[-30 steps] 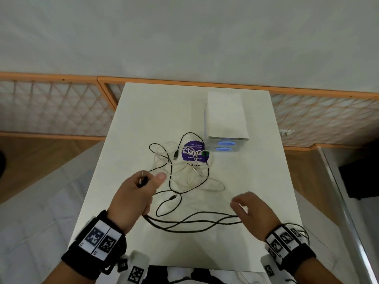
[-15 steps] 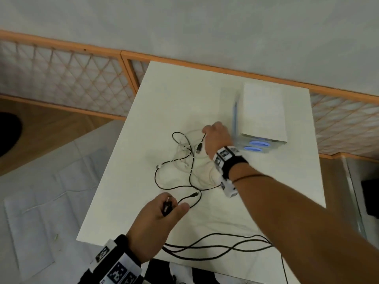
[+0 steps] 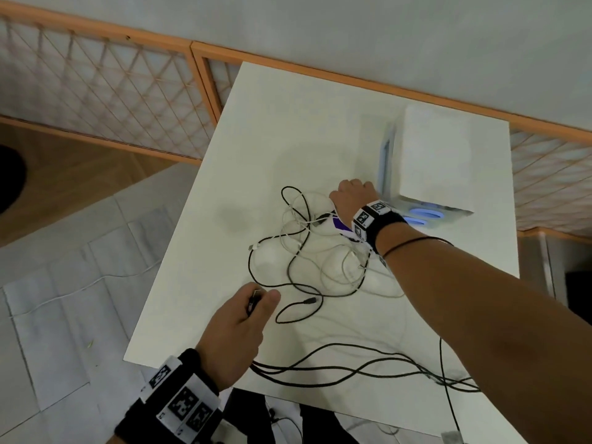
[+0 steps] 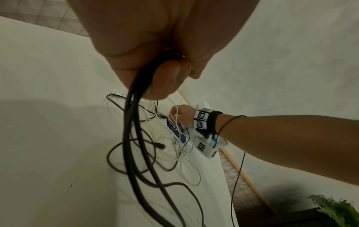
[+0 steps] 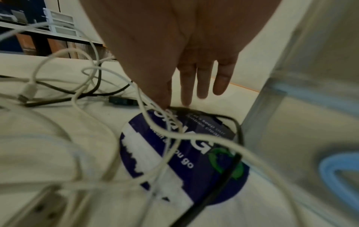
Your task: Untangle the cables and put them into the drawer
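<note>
A tangle of black and white cables (image 3: 304, 248) lies mid-table over a round purple sticker (image 5: 174, 161). My left hand (image 3: 259, 299) grips the black cable (image 4: 134, 107) near its plug, above the table's front left; black loops (image 3: 352, 370) trail from it along the front edge. My right hand (image 3: 350, 193) reaches across to the far side of the tangle, next to the white drawer unit (image 3: 435, 161). There its thumb and forefinger (image 5: 165, 102) pinch a white cable (image 5: 194, 135), while the other fingers point down, straight. The drawers' blue handles (image 3: 426, 214) face the front.
The white table (image 3: 288, 129) ends close on the left and front, with grey floor (image 3: 64, 283) below. An orange-framed lattice fence (image 3: 96, 84) runs behind. A loose black plug (image 3: 309, 301) lies right of my left hand.
My right hand left the black loops at the front edge and reached forward to the tangle beside the drawer unit, taking a white cable. My left hand kept its grip on the black cable.
</note>
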Demonstrator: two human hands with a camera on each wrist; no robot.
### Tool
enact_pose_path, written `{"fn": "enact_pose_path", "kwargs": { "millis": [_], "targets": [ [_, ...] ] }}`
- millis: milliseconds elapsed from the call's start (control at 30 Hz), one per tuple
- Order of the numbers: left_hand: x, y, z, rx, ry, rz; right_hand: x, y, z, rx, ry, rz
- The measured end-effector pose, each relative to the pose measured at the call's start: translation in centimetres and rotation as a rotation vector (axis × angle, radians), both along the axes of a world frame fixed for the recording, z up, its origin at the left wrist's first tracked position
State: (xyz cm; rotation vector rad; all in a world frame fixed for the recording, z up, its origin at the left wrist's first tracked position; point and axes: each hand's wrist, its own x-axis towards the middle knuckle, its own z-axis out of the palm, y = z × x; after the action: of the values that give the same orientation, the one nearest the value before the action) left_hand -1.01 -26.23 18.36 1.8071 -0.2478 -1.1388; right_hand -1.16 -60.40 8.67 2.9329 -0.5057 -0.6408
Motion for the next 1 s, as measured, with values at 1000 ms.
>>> {"fn": "enact_pose_path", "kwargs": {
  "millis": [1000],
  "targets": [
    [-1.8, -11.9, 17.4, -0.697, -0.183, -0.054, -18.7, 10.1, 17.5, 0.986, -0.811, -0.565]
  ]
}}
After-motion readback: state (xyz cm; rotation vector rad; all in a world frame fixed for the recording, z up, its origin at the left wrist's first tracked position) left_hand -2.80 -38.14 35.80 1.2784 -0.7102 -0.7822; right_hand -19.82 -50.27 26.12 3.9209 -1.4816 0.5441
